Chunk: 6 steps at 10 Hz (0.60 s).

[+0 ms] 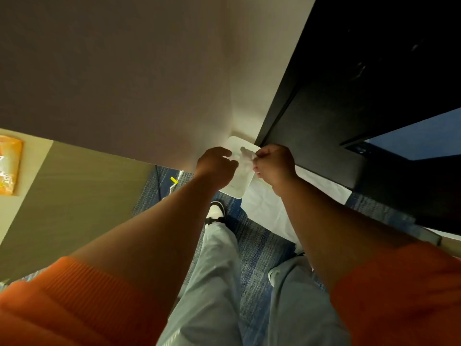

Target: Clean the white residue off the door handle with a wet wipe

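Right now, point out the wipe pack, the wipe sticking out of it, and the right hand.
wipe pack (240, 183), head view, lower flat face below the hands.
wipe (247, 154), head view, crumpled part between the hands.
right hand (274, 166), head view, back of the hand.

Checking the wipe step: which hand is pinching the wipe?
The right hand pinches the wipe sticking out of the pack; the left hand only grips the pack's edge.

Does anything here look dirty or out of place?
Yes: pale white smudges streak the black door at upper right, standing out against its dark surface.
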{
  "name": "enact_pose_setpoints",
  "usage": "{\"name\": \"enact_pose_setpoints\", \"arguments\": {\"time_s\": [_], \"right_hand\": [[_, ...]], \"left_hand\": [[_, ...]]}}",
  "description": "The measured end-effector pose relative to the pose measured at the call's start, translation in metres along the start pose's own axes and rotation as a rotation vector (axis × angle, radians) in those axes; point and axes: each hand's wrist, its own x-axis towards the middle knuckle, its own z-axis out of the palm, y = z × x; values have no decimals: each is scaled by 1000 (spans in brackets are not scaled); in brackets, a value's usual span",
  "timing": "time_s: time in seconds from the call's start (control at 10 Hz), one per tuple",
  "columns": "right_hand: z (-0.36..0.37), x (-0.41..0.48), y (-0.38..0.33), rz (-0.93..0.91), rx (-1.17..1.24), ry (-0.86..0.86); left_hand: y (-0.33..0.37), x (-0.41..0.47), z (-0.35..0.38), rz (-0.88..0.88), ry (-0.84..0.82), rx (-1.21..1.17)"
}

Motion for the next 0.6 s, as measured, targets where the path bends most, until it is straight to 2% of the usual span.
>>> {"name": "enact_pose_setpoints", "arguments": {"time_s": [0.1, 0.2, 0.3, 0.5, 0.6], "right_hand": [[14, 17, 12, -19, -99, 16], [23, 16, 10, -108, -289, -52], [30, 14, 13, -122, -331, -95], [1, -10, 11, -106, -262, -95], [-27, -31, 1, -104, -282, -52]], "left_hand": [[-11, 7, 3, -6, -22, 1], [-14, 13, -1, 1, -49, 73], [-18, 16, -5, -20, -80, 44], [-11, 5, -12, -12, -133, -10], [3, -5, -18, 80, -199, 88]]}}
